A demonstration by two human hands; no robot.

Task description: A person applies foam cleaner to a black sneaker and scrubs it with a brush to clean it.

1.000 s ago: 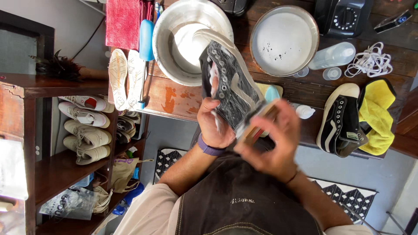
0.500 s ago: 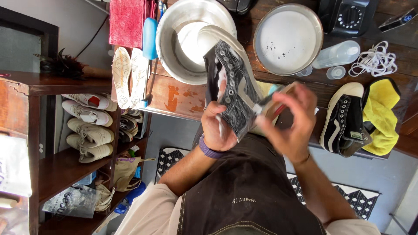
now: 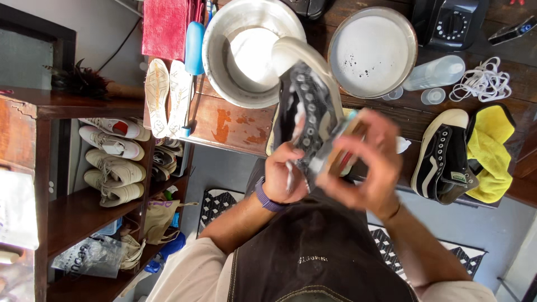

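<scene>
My left hand [image 3: 284, 178] grips a black canvas sneaker [image 3: 305, 106] with a cream sole, held upright above my dark apron; soapy foam covers its side. A wooden-backed brush [image 3: 342, 146] is pressed against the shoe's side, and my right hand [image 3: 370, 162] is closed around it, blurred by motion. The shoe's toe points toward a steel basin [image 3: 224, 61] holding milky water. The matching black sneaker [image 3: 442, 156] lies on the wooden table [image 3: 235, 123] at the right.
A second round pan [image 3: 373, 51] of soapy water, a clear bottle [image 3: 436, 72], white laces [image 3: 484, 81] and a yellow cloth [image 3: 495, 151] are on the table. Two insoles [image 3: 168, 95] and a red towel [image 3: 165, 25] lie left. A shelf [image 3: 84, 218] of pale shoes stands at left.
My right hand with the brush has slid up and along the sneaker's side. The shoe has tilted slightly, toe nearer the basin.
</scene>
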